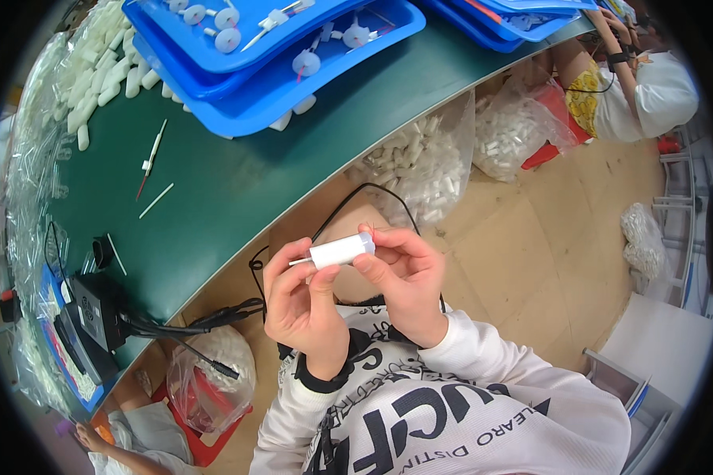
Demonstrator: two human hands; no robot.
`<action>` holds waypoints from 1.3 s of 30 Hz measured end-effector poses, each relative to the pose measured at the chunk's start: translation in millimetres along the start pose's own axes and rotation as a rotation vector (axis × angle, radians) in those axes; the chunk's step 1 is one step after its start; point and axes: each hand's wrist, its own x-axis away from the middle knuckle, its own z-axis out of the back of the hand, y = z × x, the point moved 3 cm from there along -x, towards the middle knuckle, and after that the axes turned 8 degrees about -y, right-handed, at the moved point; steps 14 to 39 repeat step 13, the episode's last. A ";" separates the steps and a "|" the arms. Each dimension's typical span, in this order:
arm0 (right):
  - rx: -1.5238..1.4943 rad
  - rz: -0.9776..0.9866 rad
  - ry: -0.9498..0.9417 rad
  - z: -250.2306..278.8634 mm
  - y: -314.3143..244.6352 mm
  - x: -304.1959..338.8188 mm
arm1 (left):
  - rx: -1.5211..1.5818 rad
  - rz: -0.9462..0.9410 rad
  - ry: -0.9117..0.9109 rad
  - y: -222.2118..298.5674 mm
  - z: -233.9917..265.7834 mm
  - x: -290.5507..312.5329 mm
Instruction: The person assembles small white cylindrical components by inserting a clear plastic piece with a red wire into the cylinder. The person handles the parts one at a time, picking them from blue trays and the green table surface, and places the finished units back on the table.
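Note:
Between my two hands, off the edge of the table and above my lap, is a small white cylinder (339, 252). A thin white stem sticks out of its left end, and a translucent disc-like cap (367, 243) sits on its right end. My left hand (305, 309) pinches the left end near the stem. The fingers of my right hand (404, 273) are closed on the capped end. On the green table (206, 182), to the left, lie a thin white rod with a red tip (150, 164) and a plain thin white stick (157, 201).
Stacked blue trays (238, 119) with white disc parts stand at the far edge. White tubes (107, 67) are heaped at far left. A black box (97, 309) with cables sits near left. Bags of white parts (424, 170) hang below the table. Other people sit at far right and lower left.

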 end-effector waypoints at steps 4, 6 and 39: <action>0.032 0.014 0.007 1.0 -2.3 -4.8 | 0.177 0.129 -0.016 -12.7 -1.9 -2.2; 0.047 -0.011 0.010 2.2 -3.4 -5.7 | 0.225 0.160 -0.036 -14.5 -3.2 -3.2; 0.055 0.025 -0.023 6.3 -5.6 -9.3 | 0.213 0.095 -0.159 -12.5 -2.8 -13.3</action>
